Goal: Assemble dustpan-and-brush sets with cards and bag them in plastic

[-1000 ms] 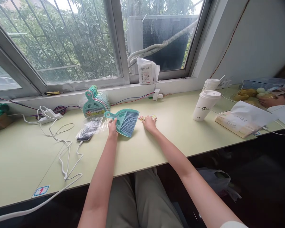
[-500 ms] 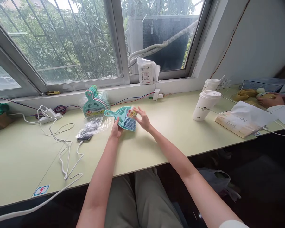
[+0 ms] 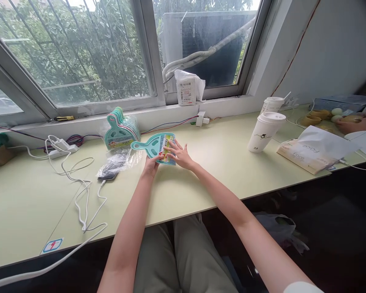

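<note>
A teal dustpan (image 3: 151, 147) with a blue-bristled brush nested in it tilts above the table, its looped handle pointing left. My left hand (image 3: 151, 165) grips its lower edge, thumb on top and the other fingers hidden underneath. Across the bristles lies a colourful printed label (image 3: 166, 149). My right hand (image 3: 181, 156) rests on this label with fingers spread, pressing its right part. Behind to the left stands a row of similar dustpans (image 3: 118, 132) in clear plastic, with pink and green edges among them.
A phone (image 3: 108, 175) lies partly under clear plastic film, its white cable (image 3: 83, 203) looping leftward. To the right are a paper cup (image 3: 264, 132), a second cup (image 3: 273, 104) and a tissue pack (image 3: 311, 152). A wrapped package (image 3: 187, 91) stands on the windowsill. Another person's hand shows at far right.
The label, held bunched in my right hand before, now lies flat over the brush bristles. My right fingers have spread out on it, and my left thumb has shifted toward the label.
</note>
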`<action>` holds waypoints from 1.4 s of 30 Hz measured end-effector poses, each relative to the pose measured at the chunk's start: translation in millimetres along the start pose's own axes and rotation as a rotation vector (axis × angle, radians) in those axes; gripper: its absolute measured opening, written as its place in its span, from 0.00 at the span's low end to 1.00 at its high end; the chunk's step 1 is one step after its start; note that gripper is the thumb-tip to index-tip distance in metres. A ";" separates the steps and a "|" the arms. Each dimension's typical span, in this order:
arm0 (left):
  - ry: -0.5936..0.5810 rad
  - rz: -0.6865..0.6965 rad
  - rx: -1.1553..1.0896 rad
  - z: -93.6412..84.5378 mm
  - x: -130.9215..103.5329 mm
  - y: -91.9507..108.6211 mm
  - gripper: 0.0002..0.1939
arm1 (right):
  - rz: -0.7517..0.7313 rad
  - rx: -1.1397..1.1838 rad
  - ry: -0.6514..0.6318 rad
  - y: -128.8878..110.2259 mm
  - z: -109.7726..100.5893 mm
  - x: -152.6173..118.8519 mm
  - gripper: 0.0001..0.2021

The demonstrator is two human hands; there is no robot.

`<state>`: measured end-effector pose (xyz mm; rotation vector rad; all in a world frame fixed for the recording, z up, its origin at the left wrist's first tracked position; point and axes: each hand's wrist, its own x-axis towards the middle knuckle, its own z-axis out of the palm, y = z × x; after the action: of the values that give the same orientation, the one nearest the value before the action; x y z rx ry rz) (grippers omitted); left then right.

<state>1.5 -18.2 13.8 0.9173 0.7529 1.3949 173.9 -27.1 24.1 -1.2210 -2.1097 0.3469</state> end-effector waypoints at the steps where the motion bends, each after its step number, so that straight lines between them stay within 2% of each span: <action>1: -0.001 0.005 0.003 -0.2 0.3 -0.8 0.30 | 0.032 0.058 0.063 -0.8 0.7 0.9 0.24; 4: -0.004 0.027 0.010 0.3 0.9 -1.7 0.32 | 0.229 0.395 0.233 -1.3 2.6 3.2 0.36; 6: -0.022 0.028 0.028 1.3 0.7 -1.9 0.34 | 0.362 0.707 0.194 1.0 3.6 3.9 0.38; 9: -0.090 -0.001 0.073 4.7 -1.7 -1.8 0.36 | 0.464 1.029 0.118 7.9 4.0 3.8 0.29; 13: -0.162 0.004 0.071 15.3 -9.8 1.2 0.40 | 0.548 1.187 0.180 17.1 1.4 3.7 0.22; 16: -0.174 0.009 0.037 23.1 -14.1 9.9 0.38 | 0.520 1.267 0.184 20.3 -1.6 4.9 0.20; 18: -0.079 0.024 0.072 21.5 -13.4 19.6 0.35 | 0.504 1.297 0.206 21.0 -3.9 5.7 0.18; 20: 0.142 0.108 0.218 10.4 -10.5 31.0 0.29 | 0.515 1.303 0.242 21.5 -6.7 5.6 0.17; 23: 0.487 0.272 0.605 -22.8 -6.3 46.1 0.21 | 0.540 1.299 0.290 22.6 -10.7 4.1 0.16; 27: 0.724 0.267 1.093 -69.8 -4.6 53.2 0.12 | 0.558 1.306 0.282 22.1 -9.9 2.8 0.17; 29: 0.773 0.234 1.260 -79.1 -3.5 51.1 0.09 | 0.573 1.292 0.250 18.9 -5.5 3.1 0.17; 31: 0.736 0.230 1.323 -75.7 -1.8 47.2 0.06 | 0.585 1.277 0.212 13.8 0.3 3.3 0.15; 34: 0.657 0.364 1.277 -57.3 0.2 40.9 0.07 | 0.608 1.278 0.180 6.9 6.6 2.7 0.13; 36: 0.649 0.456 1.243 -47.5 0.1 38.5 0.09 | 0.622 1.287 0.190 5.6 7.0 1.9 0.13; 39: 0.668 0.458 1.200 -45.2 -0.4 39.0 0.09 | 0.627 1.274 0.227 9.1 2.9 1.4 0.12; 42: 0.737 0.438 1.099 -47.1 0.8 40.4 0.08 | 0.621 1.251 0.252 11.9 -1.7 1.5 0.12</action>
<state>-59.1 -15.0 27.1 1.4566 2.0987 1.7099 182.5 -19.7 19.7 -0.9577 -0.8536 1.4170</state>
